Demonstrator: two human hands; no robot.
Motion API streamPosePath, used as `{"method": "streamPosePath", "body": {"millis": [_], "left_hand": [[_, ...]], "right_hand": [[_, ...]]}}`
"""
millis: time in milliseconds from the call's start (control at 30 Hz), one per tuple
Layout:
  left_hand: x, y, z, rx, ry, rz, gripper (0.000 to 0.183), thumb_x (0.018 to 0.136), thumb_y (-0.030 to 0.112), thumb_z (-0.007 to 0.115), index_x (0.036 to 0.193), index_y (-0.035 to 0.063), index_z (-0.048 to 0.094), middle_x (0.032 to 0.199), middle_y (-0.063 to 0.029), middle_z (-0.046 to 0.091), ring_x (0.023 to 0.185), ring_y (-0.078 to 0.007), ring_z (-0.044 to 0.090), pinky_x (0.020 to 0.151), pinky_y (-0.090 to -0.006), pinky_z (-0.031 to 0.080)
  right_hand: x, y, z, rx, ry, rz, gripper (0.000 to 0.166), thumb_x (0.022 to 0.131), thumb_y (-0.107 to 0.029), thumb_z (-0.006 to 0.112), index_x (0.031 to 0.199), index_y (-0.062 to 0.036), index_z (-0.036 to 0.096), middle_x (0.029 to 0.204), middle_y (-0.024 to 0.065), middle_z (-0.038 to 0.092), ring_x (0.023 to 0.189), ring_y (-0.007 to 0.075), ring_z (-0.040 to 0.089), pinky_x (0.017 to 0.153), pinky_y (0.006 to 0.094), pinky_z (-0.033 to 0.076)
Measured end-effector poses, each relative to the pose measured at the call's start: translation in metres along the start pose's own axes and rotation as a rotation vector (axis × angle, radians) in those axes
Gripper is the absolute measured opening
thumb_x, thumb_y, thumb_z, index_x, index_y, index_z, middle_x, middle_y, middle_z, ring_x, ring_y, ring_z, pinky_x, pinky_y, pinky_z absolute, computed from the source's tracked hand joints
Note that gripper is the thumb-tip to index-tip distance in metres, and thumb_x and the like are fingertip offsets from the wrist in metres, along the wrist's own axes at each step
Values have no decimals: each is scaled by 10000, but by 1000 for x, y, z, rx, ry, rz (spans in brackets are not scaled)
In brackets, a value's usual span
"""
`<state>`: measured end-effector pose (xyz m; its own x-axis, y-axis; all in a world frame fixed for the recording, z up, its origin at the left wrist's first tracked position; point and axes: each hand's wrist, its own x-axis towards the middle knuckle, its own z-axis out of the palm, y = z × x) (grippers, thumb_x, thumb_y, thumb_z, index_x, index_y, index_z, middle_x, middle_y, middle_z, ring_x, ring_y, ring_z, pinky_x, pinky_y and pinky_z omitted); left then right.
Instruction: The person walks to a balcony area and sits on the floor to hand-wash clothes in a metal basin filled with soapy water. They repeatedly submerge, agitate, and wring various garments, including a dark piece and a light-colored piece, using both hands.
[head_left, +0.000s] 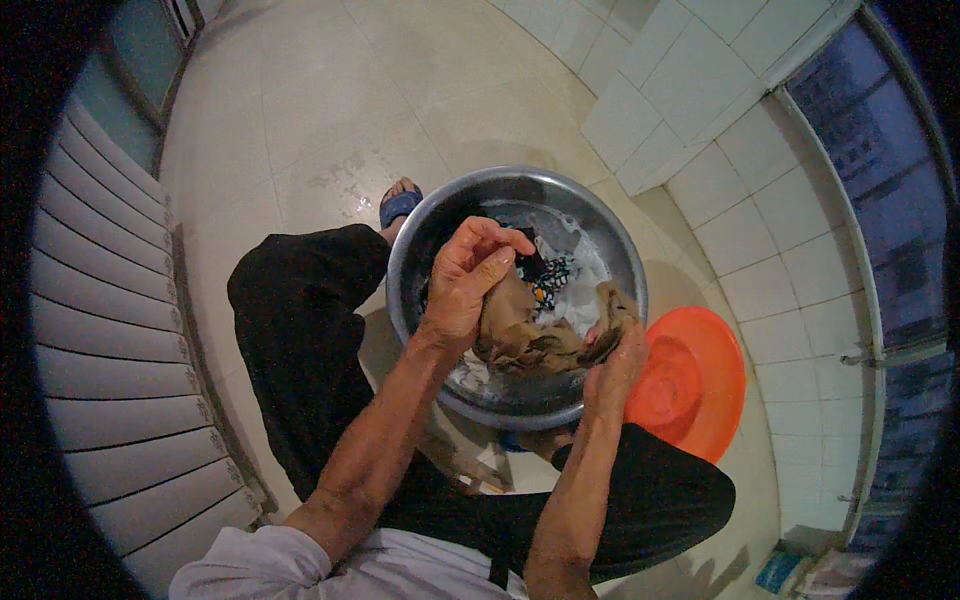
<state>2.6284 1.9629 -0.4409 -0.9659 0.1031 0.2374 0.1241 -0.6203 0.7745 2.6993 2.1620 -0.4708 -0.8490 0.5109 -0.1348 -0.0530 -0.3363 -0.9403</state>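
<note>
A wet brown cloth (525, 330) is stretched between my two hands over a large round metal basin (517, 409). My left hand (469, 277) pinches its upper left part between thumb and fingers. Gathered cloth is gripped at the right side by my right hand (619, 356), near the basin's rim. Below, inside the basin, lie a white cloth (589, 289), a black-and-white patterned cloth (555, 279) and dark fabric, with soapy-looking water around them.
An orange plastic basin (675, 382) leans or lies at the right of the metal one. My slippered foot (400, 202) is at its upper left. A white radiator (127, 337) lines the left; a tiled wall (787, 262) with a window stands right. The floor (337, 150) has wet spots.
</note>
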Motion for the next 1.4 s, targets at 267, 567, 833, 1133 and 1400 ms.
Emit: {"method": "streamPosePath", "body": {"millis": [267, 567, 833, 1133, 1400], "left_hand": [[-6, 4, 9, 89, -324, -83, 182, 892, -48, 491, 1033, 53, 545, 809, -16, 604, 775, -86, 562, 749, -243, 453], [-14, -28, 19, 513, -341, 12, 216, 886, -28, 501, 1044, 24, 639, 964, -98, 662, 902, -178, 659, 809, -302, 506], [-1, -42, -13, 288, -78, -107, 144, 882, -47, 524, 953, 7, 638, 905, -76, 682, 782, -143, 671, 712, -273, 533], [-3, -67, -43, 280, 162, -296, 160, 871, -42, 516, 942, 4, 651, 879, -80, 683, 731, -137, 657, 665, -273, 550], [-24, -111, -72, 363, 186, -465, 176, 884, -32, 493, 965, -12, 649, 853, -87, 683, 707, -136, 644, 636, -289, 552]], "right_hand": [[-33, -4, 39, 348, -70, 623, 719, 992, -609, 439, 1419, -30, 452, 1393, 118, 516, 1290, 274, 483, 1062, 415, 404], [-21, -18, 26, 103, 46, 40, 495, 955, -335, 670, 1325, -42, 519, 1278, 86, 587, 1152, 247, 587, 957, 405, 506], [-17, -167, 35, -84, 39, -403, 456, 943, -334, 679, 1202, 30, 584, 1190, 128, 619, 1060, 214, 631, 876, 364, 544], [4, 65, 9, -1730, -806, 3, 287, 866, -233, 660, 1117, -93, 665, 1009, 173, 698, 985, 388, 653, 827, 474, 527], [2, 277, -110, -1737, -483, -77, 271, 923, -261, 566, 1084, -66, 663, 1053, 170, 678, 928, 415, 659, 727, 531, 527]]}}
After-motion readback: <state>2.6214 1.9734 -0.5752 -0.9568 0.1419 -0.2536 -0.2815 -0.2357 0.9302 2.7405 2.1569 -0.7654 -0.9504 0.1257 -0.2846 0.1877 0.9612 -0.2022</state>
